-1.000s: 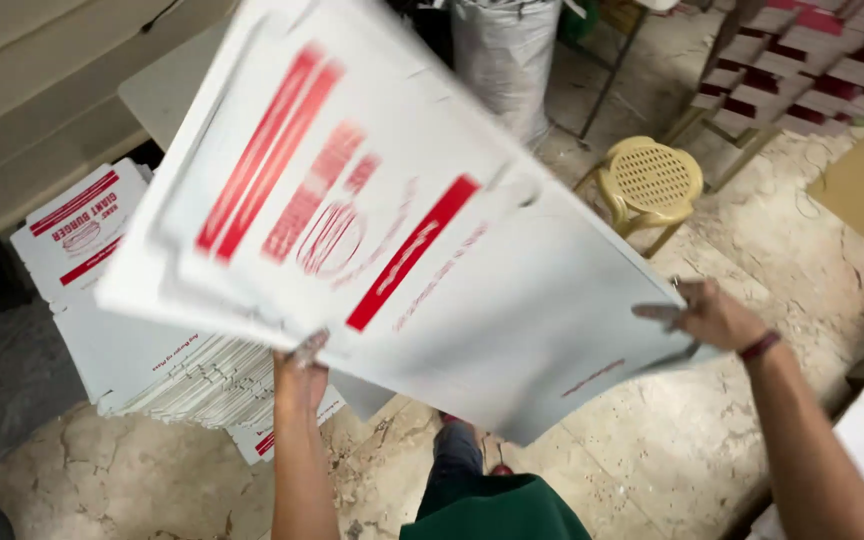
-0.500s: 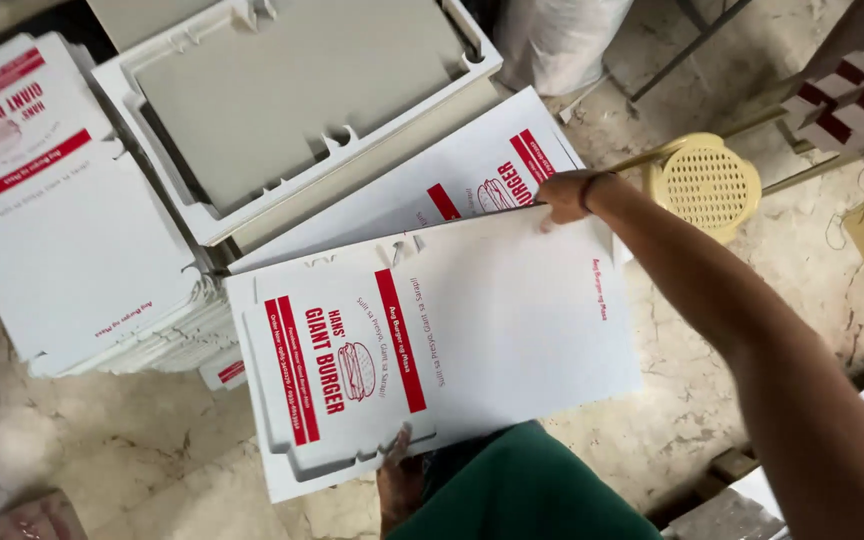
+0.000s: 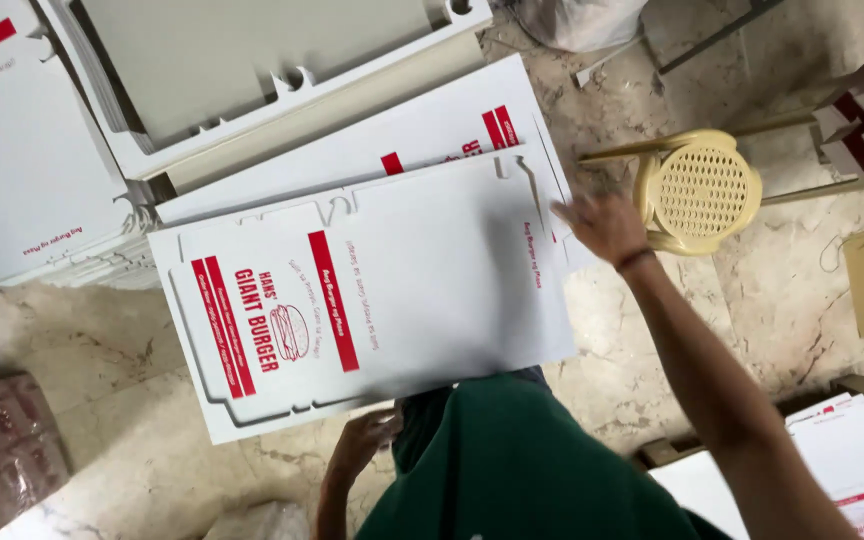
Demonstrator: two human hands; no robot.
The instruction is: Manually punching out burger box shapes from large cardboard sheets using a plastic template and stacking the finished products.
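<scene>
Looking down from the head camera, a person in a green shirt [image 3: 512,470] holds a big flat sheet of white card [image 3: 372,290]. It is a box that has not been folded yet, with red stripes and a small red burger picture on its left part. The sheet lies almost flat in front of the person, above the stone floor [image 3: 122,370].

The left hand [image 3: 362,440] is at the near edge of the sheet, just under it. Its fingers curl up to the card's edge, but the card hides part of them, so I cannot tell if they pinch it. The right hand [image 3: 607,225] is at the far right corner of the sheet. It looks blurry. The fingers are spread and lie on the card's edge, not closed in a fist.

Right behind the sheet, another printed white card [image 3: 442,140] peeks out with red marks on it. Farther back is a stack of plain grey-backed cards [image 3: 252,50]. To the far left lies a pile of more white cards [image 3: 22,170]. A small yellow plastic stool [image 3: 702,190] stands on the floor just right of the right hand. Near the right corner lies another pile of printed cards [image 3: 842,450].
</scene>
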